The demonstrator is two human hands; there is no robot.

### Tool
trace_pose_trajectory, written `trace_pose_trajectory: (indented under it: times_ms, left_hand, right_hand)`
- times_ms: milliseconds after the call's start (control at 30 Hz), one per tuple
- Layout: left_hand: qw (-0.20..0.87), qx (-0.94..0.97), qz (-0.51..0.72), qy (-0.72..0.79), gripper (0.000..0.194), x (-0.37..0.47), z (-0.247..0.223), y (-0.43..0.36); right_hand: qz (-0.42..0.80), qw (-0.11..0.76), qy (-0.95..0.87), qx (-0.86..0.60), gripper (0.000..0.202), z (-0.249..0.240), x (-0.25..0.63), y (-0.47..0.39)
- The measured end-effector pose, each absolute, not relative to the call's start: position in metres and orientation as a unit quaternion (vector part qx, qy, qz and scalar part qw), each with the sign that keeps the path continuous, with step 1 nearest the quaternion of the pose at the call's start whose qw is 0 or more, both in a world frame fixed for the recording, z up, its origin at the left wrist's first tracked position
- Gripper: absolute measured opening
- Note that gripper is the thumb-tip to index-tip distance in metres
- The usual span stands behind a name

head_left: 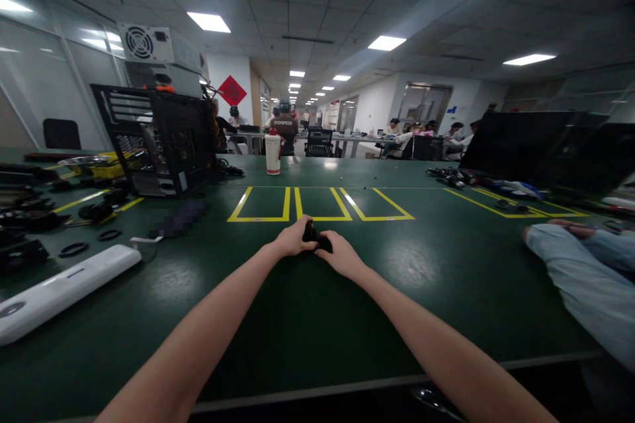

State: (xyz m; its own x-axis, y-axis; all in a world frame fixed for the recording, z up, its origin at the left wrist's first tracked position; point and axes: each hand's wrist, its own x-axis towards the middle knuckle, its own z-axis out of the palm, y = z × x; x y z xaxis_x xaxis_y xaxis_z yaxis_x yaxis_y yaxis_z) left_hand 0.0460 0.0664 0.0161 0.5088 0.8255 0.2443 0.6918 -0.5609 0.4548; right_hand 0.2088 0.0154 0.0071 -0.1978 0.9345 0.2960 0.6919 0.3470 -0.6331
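Observation:
My left hand (294,239) and my right hand (342,255) meet over the green tabletop, just in front of the yellow tape outlines. Between them is a small black object (312,235), mostly covered by my fingers; its kind does not show, nor whether it is one piece or two. The fingers of my left hand curl round its left side. On its right side my right hand closes with thumb and fingers.
Yellow tape rectangles (320,219) mark the green table (278,317). Leftward stand an open black computer case (171,139), loose black parts and a long white device (69,287). A white cup (272,155) stands behind. At right are a person's sleeve (570,271) and dark monitors (516,145).

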Motion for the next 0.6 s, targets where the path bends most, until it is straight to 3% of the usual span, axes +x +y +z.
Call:
trace_pose_trajectory:
  times_ms: [167,367,500,600]
  left_hand:
    - [0.223,0.864,0.218,0.395,0.067,0.041,0.024,0.035]
    - [0.274,0.887,0.184,0.322,0.056,0.007,0.041,-0.062]
    - [0.316,0.876,0.153,0.332,0.055,-0.026,0.042,-0.123]
    - [0.301,0.869,0.154,0.361,0.062,-0.048,0.028,-0.147]
  right_hand:
    - [0.22,0.323,-0.762,-0.517,0.04,0.024,0.209,-0.013]
    - [0.286,0.324,-0.774,-0.463,0.05,0.03,0.196,-0.104]
    - [0.307,0.368,-0.768,-0.424,0.042,0.012,0.173,-0.148]
    - [0.271,0.45,-0.77,-0.363,0.047,-0.003,0.146,-0.157]
